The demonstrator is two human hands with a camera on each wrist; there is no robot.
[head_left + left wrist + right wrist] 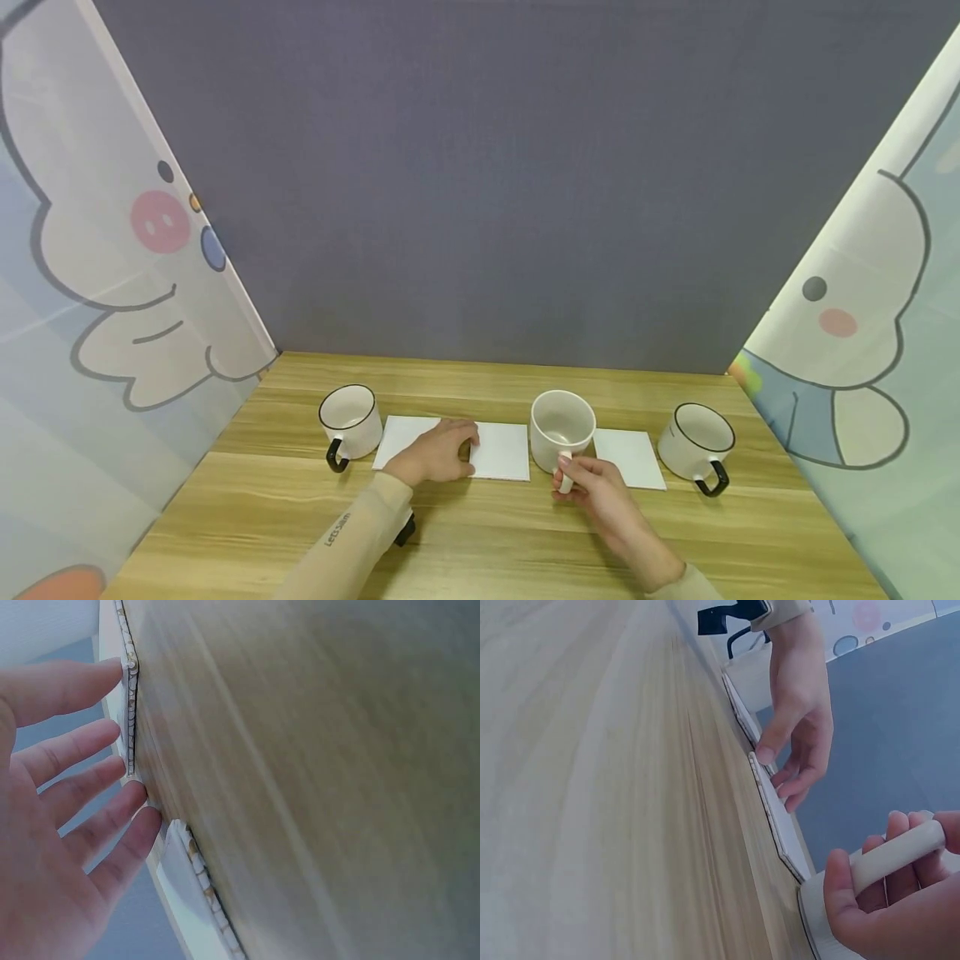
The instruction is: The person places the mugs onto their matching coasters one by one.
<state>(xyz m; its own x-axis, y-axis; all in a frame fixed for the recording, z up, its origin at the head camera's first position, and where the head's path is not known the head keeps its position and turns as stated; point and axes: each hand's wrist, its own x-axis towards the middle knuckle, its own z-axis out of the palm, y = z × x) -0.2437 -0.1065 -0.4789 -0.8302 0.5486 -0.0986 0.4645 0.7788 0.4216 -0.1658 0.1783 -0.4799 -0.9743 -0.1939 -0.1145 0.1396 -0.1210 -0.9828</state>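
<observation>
My right hand point(600, 500) grips the handle of an all-white mug point(562, 421), fingers curled round it. In the right wrist view, that white handle point(900, 856) passes between the thumb and fingers, and the mug's base is close to the tabletop. My left hand point(438, 454) reaches over the white boards, fingers spread and gently bent. Its thumb and fingertips meet the left end of the middle white board point(501, 452), which lies flat. Part of the left white board point(405, 433) is hidden by this hand. Between the white mug and the far-right mug lies a third white board point(630, 458).
A white mug with black rim and handle point(351, 421) stands at the left, and a similar black-handled mug point(696, 443) at the right. The wooden table point(495, 550) ends at a grey back panel point(480, 183). Cartoon-printed curtains point(112, 350) hang at both sides.
</observation>
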